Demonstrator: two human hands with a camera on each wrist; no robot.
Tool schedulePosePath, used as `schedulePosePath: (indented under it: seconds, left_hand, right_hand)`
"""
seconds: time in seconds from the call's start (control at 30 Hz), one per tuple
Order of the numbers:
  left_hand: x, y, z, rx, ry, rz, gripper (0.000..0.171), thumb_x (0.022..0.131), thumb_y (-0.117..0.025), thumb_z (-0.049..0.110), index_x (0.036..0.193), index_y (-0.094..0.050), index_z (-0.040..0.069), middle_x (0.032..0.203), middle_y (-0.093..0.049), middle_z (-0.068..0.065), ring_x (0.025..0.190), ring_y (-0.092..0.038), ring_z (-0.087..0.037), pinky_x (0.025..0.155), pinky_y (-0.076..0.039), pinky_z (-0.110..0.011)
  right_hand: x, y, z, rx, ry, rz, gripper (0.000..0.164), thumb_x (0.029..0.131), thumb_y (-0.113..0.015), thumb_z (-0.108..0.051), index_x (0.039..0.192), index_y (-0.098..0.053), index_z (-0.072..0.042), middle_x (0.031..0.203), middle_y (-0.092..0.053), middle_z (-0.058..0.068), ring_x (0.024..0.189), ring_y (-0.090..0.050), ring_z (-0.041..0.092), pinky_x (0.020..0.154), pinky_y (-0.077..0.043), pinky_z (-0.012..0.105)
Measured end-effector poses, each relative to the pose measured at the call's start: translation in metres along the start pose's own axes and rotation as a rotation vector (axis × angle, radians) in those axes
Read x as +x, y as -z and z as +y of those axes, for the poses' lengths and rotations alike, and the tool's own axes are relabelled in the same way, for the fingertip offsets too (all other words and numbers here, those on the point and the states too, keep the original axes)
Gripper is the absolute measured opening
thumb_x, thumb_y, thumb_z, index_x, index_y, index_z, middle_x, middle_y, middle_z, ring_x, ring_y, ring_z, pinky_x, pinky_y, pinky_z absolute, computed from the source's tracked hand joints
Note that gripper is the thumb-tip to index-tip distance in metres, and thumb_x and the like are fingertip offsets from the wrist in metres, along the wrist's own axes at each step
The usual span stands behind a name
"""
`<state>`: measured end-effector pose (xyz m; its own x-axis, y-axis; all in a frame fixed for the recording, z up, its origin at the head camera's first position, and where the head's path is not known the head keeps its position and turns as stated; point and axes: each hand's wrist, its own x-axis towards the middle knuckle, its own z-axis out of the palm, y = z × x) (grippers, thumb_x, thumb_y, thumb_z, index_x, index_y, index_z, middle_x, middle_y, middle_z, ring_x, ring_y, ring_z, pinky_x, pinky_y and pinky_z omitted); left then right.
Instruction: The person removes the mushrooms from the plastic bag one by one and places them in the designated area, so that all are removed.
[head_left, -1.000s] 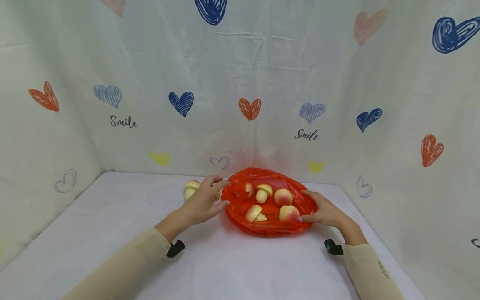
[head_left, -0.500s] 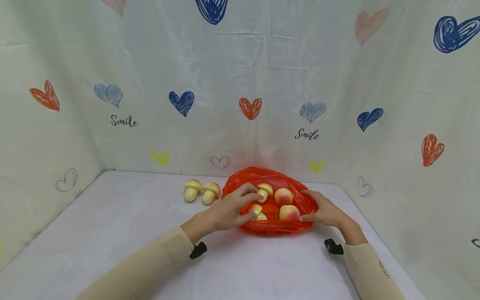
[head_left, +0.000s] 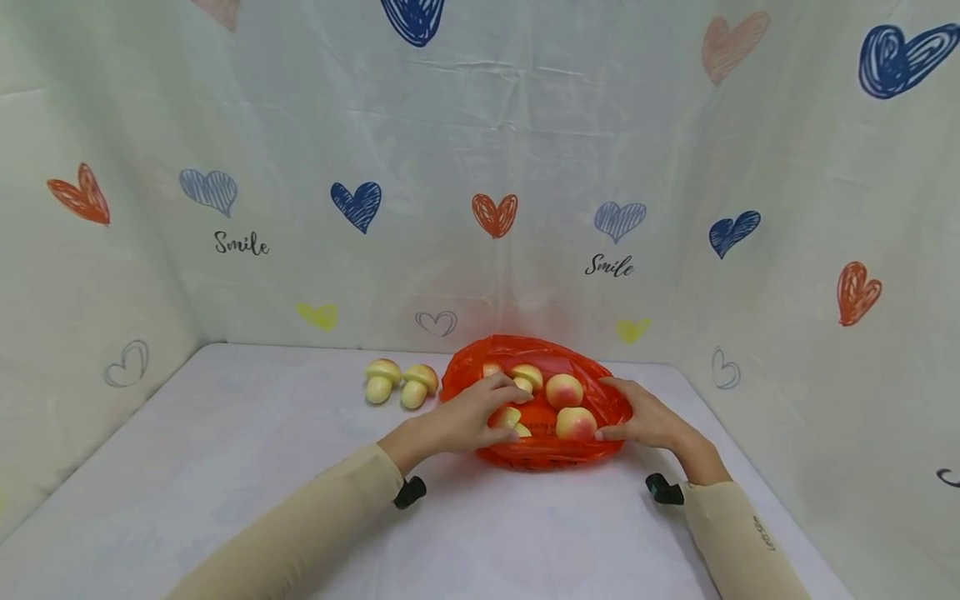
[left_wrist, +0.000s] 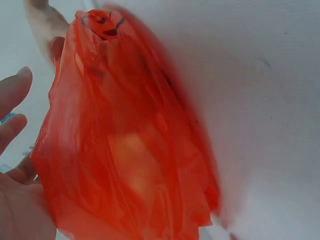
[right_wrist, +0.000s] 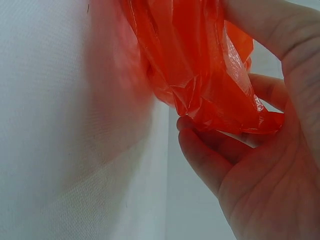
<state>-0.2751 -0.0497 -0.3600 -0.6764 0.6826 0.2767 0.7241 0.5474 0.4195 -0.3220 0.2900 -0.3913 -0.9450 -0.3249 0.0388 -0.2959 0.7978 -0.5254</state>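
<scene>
A red plastic bag (head_left: 551,457) lies with its mouth spread wide near the table's back edge. Inside are two peaches (head_left: 564,392) and toy-like mushrooms (head_left: 528,374), some partly covered by my left hand (head_left: 465,419). That hand reaches over the bag's left side, fingers spread and loosely bent above a mushroom (head_left: 510,417) at the front. Through the left wrist view, the fingers stand apart beside the bag (left_wrist: 125,140), with nothing seen between them. My right hand (head_left: 654,418) holds the bag's right rim, its thumb inside and fingers around the outside.
Two more mushrooms (head_left: 381,382) stand side by side on the white-covered table (head_left: 247,433), left of the bag. A white curtain (head_left: 420,275) printed with hearts hangs right behind the table. Dark wrist cameras (head_left: 664,489) sit under both wrists.
My left hand has moved right, from the bag's left rim to over its mouth, uncovering the two mushrooms on the table. The right hand keeps its place at the rim.
</scene>
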Motion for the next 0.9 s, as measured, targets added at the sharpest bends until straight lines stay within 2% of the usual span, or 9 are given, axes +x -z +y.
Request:
schedulePosePath:
  seconds: [0.13,0.23,0.43,0.63,0.9]
  left_hand:
    - [0.003,0.001,-0.005,-0.046,0.07,-0.031,0.048,0.088,-0.069,0.033,0.134,-0.054,0.026,0.127,-0.046,0.003,0.118,-0.046,-0.017,0.098,-0.044,-0.034]
    - [0.005,0.001,-0.008,-0.07,0.092,-0.055,0.047,0.089,-0.068,0.03,0.133,-0.055,0.026,0.126,-0.048,0.0,0.117,-0.047,-0.019,0.097,-0.045,-0.035]
    - [0.011,-0.002,-0.013,-0.063,0.109,-0.094,0.047,0.089,-0.068,0.025,0.134,-0.056,0.025,0.125,-0.048,0.001,0.115,-0.045,-0.014,0.099,-0.043,-0.034]
    - [0.015,-0.006,-0.014,-0.05,0.121,-0.134,0.045,0.089,-0.068,0.023,0.133,-0.057,0.022,0.129,-0.049,0.0,0.117,-0.046,-0.015,0.101,-0.041,-0.035]
    - [0.019,-0.015,-0.022,-0.025,0.143,-0.146,0.046,0.09,-0.068,0.022,0.134,-0.057,0.019,0.128,-0.049,-0.001,0.118,-0.046,-0.017,0.104,-0.039,-0.036]
  right_hand:
    - [0.0,0.001,0.0,-0.008,0.006,-0.001,0.101,0.063,-0.082,-0.054,0.144,-0.036,-0.015,0.141,-0.039,0.014,0.125,-0.039,0.038,0.082,-0.053,0.051]
    - [0.0,0.001,0.0,-0.01,0.005,-0.002,0.101,0.064,-0.082,-0.054,0.144,-0.035,-0.014,0.142,-0.039,0.015,0.126,-0.038,0.038,0.082,-0.053,0.051]
    - [0.0,0.001,-0.001,-0.006,-0.007,-0.003,0.103,0.063,-0.082,-0.055,0.144,-0.035,-0.014,0.143,-0.038,0.015,0.127,-0.037,0.039,0.082,-0.053,0.052]
    - [0.0,0.001,-0.001,0.004,-0.015,-0.006,0.103,0.062,-0.082,-0.055,0.144,-0.035,-0.014,0.143,-0.037,0.015,0.127,-0.036,0.04,0.081,-0.053,0.052]
    - [0.001,0.001,0.0,0.01,-0.006,-0.006,0.103,0.062,-0.082,-0.055,0.144,-0.036,-0.014,0.143,-0.038,0.015,0.127,-0.037,0.039,0.081,-0.053,0.051]
